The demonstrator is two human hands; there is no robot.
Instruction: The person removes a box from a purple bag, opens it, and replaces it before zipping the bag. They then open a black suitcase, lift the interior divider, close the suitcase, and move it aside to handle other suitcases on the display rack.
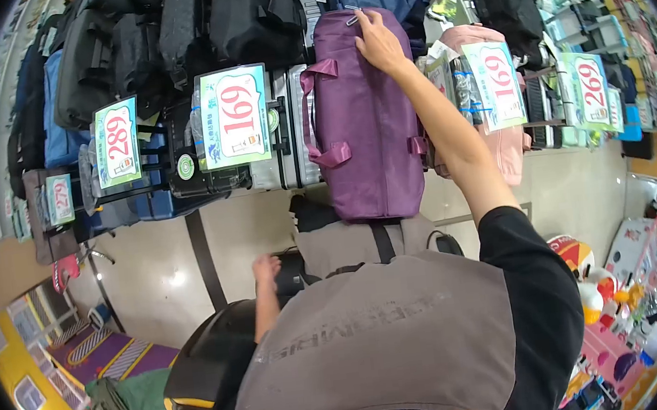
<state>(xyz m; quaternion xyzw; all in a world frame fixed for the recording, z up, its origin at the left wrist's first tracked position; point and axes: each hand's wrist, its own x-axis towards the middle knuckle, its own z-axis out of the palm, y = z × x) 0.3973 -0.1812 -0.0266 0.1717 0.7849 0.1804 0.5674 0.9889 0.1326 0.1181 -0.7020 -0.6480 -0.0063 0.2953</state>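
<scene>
A purple duffel bag (pixel 368 121) with purple side straps lies lengthwise in front of me, its far end among the suitcases. My right hand (pixel 381 39) is at the far end of the bag, its fingers bent around a small metal zipper pull (pixel 353 15). Lower on the left, away from the bag, my left hand (pixel 267 268) hangs near my waist with its fingers loosely apart and nothing visible in it.
Suitcases and black bags (pixel 257 20) line the back, with price signs (pixel 233 117) in front. A pink bag (pixel 505 150) stands to the right. Behind my left arm is a black stool or seat (pixel 208 354). Toys and packages (pixel 633 285) fill the lower right.
</scene>
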